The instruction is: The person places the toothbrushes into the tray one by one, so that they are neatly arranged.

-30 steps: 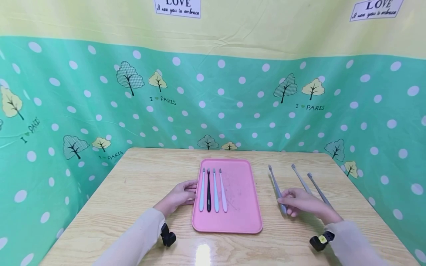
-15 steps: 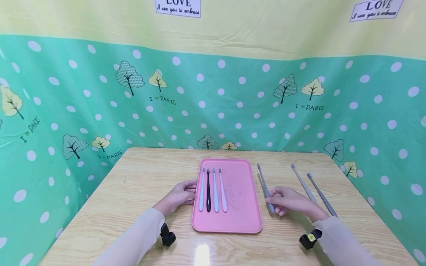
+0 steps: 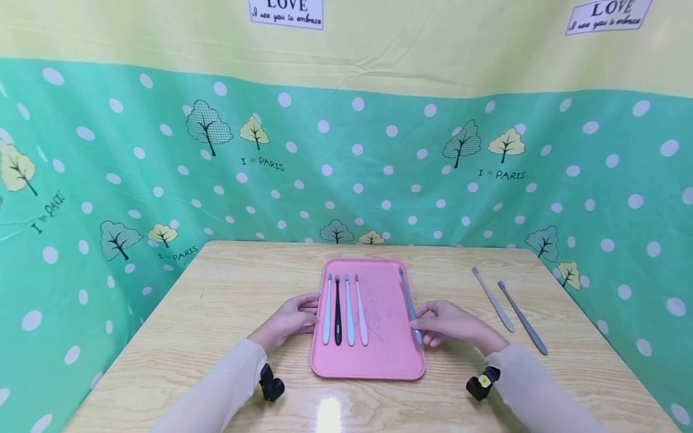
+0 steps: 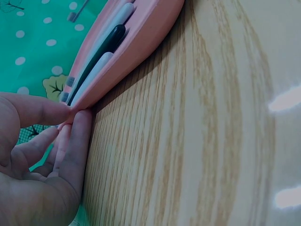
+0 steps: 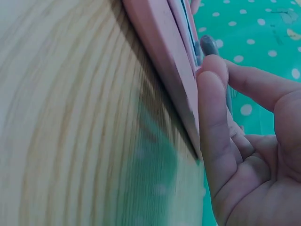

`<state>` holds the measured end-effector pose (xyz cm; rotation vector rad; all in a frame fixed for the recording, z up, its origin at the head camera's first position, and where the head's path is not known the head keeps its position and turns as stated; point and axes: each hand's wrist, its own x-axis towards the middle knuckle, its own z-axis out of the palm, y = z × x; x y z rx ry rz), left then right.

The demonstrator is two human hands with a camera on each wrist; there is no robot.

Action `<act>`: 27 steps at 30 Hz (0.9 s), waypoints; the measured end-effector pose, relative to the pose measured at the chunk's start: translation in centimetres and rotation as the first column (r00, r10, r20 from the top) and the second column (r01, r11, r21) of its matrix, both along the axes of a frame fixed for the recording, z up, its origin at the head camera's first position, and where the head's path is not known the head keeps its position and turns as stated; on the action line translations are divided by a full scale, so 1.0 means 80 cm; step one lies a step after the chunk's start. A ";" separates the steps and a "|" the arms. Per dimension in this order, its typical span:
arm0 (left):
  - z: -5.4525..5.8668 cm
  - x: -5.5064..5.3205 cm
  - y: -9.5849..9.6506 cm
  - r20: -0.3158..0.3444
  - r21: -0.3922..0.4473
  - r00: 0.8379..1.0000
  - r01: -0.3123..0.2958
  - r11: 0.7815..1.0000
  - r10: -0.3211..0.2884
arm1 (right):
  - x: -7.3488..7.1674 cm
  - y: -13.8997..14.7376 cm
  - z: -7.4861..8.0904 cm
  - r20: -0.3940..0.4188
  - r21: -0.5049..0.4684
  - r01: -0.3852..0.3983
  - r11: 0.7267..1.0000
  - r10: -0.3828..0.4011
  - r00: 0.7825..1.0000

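Observation:
A pink tray [image 3: 387, 361] lies on the table with several toothbrushes side by side in its left half: a pale mint one [image 3: 327, 319], a black toothbrush [image 3: 338, 316], a light blue one [image 3: 349, 319] and a lilac one [image 3: 363, 319]. My left hand [image 3: 292, 319] pinches the tray's left rim between thumb and fingers, as the left wrist view shows at the rim [image 4: 101, 87]. Between the thumb and fingers of my right hand [image 3: 446, 325] is a grey toothbrush [image 3: 408, 300], bristle end pointing away from me, over the tray's right rim. Its handle end [image 5: 208, 44] shows above my fingertips.
Two more grey toothbrushes, one lighter [image 3: 494, 300] and one darker [image 3: 524, 319], lie slanted on the wooden table [image 3: 243, 264] to the right. A green dotted curtain [image 3: 303, 198] hangs behind the table's far edge.
My right hand has carried the grey toothbrush leftward from the table beside the tray to the tray's right edge. The left hand stays at the left rim; the other toothbrushes have not moved.

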<state>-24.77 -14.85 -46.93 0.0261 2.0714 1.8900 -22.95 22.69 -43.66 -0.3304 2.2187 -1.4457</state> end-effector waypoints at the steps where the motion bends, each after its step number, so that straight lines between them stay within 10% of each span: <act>1: 0.000 0.000 0.000 -0.001 0.001 1.000 0.001 1.000 -0.001 | -0.001 -0.003 0.000 0.003 -0.005 -0.003 1.000 0.003 1.000; 27: 0.004 0.004 0.001 -0.004 -0.003 1.000 -0.009 1.000 0.009 | -0.017 -0.074 -0.008 0.007 0.024 -0.067 0.997 0.067 0.998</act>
